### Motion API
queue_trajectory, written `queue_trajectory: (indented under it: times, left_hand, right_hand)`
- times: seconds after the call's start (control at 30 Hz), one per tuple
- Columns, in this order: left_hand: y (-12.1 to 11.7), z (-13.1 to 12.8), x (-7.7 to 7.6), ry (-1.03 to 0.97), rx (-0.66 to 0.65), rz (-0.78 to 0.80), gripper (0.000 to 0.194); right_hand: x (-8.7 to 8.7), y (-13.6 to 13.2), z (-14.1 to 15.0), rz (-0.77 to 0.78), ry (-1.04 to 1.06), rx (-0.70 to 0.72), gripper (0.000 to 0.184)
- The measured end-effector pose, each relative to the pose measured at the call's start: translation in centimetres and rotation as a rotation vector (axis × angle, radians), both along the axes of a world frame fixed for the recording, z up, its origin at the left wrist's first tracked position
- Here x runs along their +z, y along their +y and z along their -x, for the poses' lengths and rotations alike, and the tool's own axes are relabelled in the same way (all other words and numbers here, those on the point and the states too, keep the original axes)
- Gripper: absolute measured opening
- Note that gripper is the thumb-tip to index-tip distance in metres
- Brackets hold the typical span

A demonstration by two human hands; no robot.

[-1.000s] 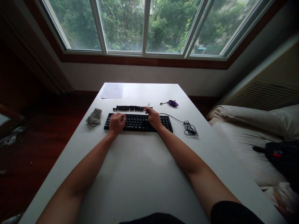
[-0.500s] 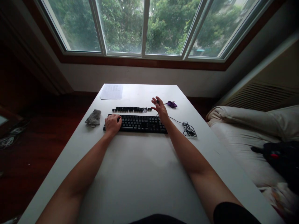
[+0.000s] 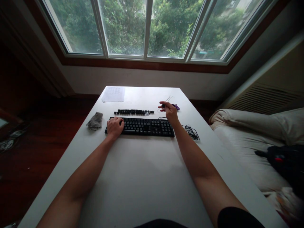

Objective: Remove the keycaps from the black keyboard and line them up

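Black keyboard (image 3: pixel 144 127), long axis left to right, beneath left hand (image 3: pixel 115 126).

Room lies in front of the keyboard (image 3: pixel 142 127); keycaps (image 3: pixel 131 112) line its far side.

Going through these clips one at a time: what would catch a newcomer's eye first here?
Probably the black keyboard across the white table, the left hand on its left end. Next, the row of loose keycaps just beyond it, and the right hand raised beside them, holding something thin and wiry.
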State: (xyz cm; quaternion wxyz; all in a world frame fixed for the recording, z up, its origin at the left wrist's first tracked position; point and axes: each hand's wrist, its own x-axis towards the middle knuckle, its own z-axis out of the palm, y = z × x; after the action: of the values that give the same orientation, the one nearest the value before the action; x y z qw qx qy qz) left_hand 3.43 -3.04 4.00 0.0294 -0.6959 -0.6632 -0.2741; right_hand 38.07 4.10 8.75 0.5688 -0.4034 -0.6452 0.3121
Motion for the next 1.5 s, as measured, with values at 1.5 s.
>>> queue_trajectory:
  times: [1.5]
  left_hand:
    - [-1.6, -3.1, 0.6, 0.131, -0.55, -0.012, 0.032]
  right_hand:
    - [-2.0, -1.2, 3.3, 0.093, -0.478, 0.223, 0.02]
